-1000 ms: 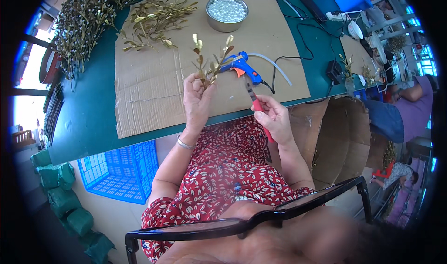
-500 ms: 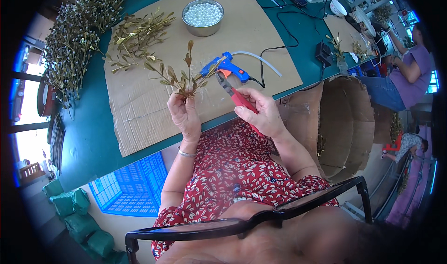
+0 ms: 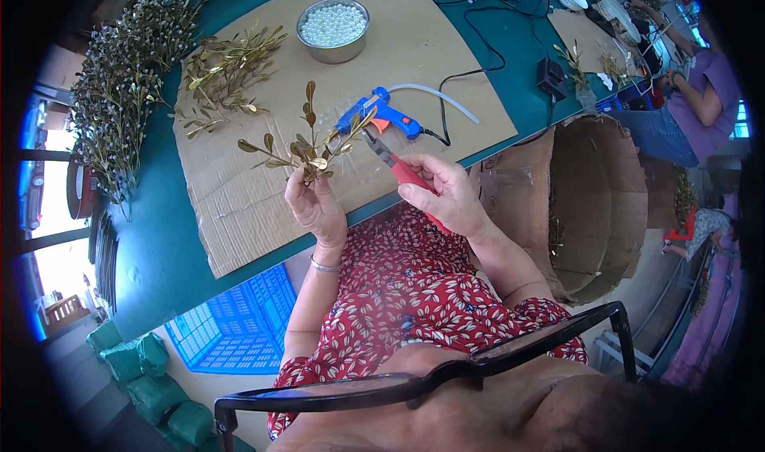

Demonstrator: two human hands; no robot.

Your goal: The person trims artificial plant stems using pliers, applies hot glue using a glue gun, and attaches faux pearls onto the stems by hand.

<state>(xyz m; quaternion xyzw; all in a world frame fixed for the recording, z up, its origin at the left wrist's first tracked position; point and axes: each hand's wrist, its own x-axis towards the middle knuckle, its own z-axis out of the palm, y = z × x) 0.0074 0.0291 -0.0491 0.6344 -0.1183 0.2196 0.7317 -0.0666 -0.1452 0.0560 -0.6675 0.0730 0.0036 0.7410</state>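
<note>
Between the fingertips of my left hand [image 3: 315, 209] is pinched a gold-leaved artificial sprig [image 3: 307, 145], its leaves fanning upward over the cardboard. My right hand [image 3: 446, 193] is closed round the red handles of cutting pliers [image 3: 408, 174]. Their metal jaws point up and left, close to the sprig's right-hand leaves; whether they touch cannot be made out. Just beyond the jaws lies a blue glue gun [image 3: 374, 115] with a clear glue stick [image 3: 446, 100] in its back. Farther off stands a metal bowl [image 3: 333, 52] of white pearl beads.
Loose gold sprigs [image 3: 227, 77] lie left on the cardboard sheet [image 3: 239, 229]; a big pile of beaded sprigs [image 3: 131, 93] sits beyond. A black cable [image 3: 470, 73] crosses the green table. A blue crate [image 3: 235, 324] and a cardboard box [image 3: 598, 205] stand below. Another person [image 3: 701, 101] works at right.
The whole view has shifted slightly. In my left hand the sprig has turned a little, so its leaves spread differently. The pliers stay in my right hand beside it.
</note>
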